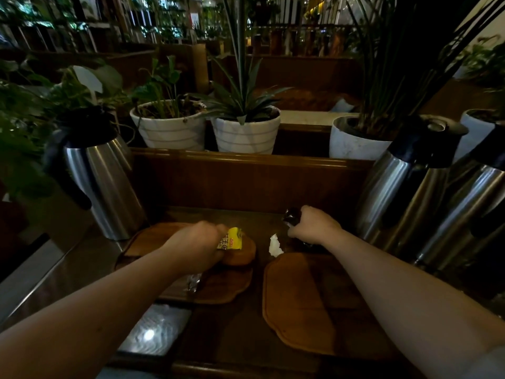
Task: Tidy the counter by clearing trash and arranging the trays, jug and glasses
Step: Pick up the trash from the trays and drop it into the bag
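My left hand [195,246] is closed on a yellow wrapper [231,239], held over a small round wooden coaster-like piece [243,254] on the left wooden tray [229,289]. My right hand [314,225] grips a dark glossy object [291,216], too dim to identify, behind the right wooden tray [303,305]. A crumpled white tissue [274,245] lies on the dark counter between the two trays. A crinkled clear wrapper [193,281] lies on the left tray under my left forearm. A steel jug [101,181] stands at the left.
Two more steel jugs [404,187] [464,212] stand at the right. White plant pots [170,129] [246,134] [355,138] sit on the ledge behind a wooden back panel [246,179]. A shiny metal surface [154,329] lies near the front left.
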